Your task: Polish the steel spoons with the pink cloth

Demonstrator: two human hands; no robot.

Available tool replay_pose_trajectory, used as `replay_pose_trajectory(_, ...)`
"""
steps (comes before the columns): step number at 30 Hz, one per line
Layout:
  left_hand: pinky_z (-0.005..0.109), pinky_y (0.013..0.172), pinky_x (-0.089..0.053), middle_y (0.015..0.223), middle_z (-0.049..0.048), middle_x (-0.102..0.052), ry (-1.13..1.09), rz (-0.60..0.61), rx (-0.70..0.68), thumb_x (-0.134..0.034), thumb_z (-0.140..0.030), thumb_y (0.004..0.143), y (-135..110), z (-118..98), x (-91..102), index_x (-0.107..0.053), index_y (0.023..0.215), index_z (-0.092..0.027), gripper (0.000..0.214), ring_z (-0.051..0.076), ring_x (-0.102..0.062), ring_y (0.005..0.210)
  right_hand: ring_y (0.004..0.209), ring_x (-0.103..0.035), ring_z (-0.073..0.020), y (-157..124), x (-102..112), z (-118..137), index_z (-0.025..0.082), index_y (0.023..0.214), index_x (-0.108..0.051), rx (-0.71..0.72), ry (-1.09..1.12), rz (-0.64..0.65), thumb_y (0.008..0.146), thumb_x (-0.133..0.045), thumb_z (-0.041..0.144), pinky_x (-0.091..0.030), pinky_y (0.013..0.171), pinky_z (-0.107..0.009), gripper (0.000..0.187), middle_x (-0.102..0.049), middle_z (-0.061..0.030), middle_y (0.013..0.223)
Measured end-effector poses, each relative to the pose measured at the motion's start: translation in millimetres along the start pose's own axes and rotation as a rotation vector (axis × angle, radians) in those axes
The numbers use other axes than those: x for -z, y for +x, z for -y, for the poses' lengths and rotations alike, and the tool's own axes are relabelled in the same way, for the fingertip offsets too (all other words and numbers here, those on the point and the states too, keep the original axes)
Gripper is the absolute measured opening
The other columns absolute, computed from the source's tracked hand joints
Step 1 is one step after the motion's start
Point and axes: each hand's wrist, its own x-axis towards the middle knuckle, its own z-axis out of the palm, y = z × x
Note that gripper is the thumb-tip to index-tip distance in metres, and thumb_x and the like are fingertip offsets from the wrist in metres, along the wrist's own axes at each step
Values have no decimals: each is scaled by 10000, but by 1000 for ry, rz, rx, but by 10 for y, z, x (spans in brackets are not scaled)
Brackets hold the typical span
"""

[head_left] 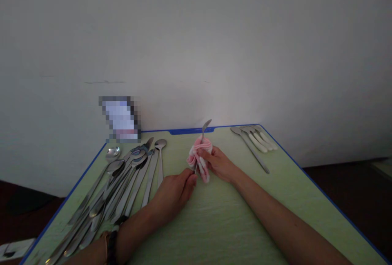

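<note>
A metal spoon (207, 124) stands tilted above the middle of the table, its curved head seen nearly edge-on. My left hand (177, 189) is closed round the lower end of its handle. Folded about the spoon's shaft is a small pink and white cloth (203, 146), which hides the middle of the handle. My right hand (219, 163) pinches this cloth against the shaft, thumb on top. Left of my left hand lies a loose pile of metal cutlery (122, 191), spoons and knives among it, partly behind my left forearm.
On the right of the green table (214, 232) lie a long-handled metal spoon (252, 152) and several white-handled utensils (259, 140) in a row. A blurred-out phone-like device (121, 118) leans against the pale wall (196, 52) at the back left. Blue edging borders the tabletop.
</note>
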Motion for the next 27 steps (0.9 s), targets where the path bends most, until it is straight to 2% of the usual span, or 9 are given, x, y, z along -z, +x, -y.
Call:
replay_pose_trajectory(21,237,532,-307,576,-24,-467,19,-5,7,-258,-348,911,-7,-8,-4,-374,724,-228,250,155,-470,505,663,-599,-125,-2,-3,12,147,842,-610,5,41,3,788,-613,429,-472,623,-237,287,-671,-40,787)
replay_pose_trajectory(27,237,539,-312,581,-22,-474,7,-11,-2,-257,-353,919,-10,-2,2,-380,721,-228,265,155,-474,514,645,-586,-120,-4,13,7,151,865,-612,-18,22,18,796,-598,441,-469,594,-233,298,-664,-40,802)
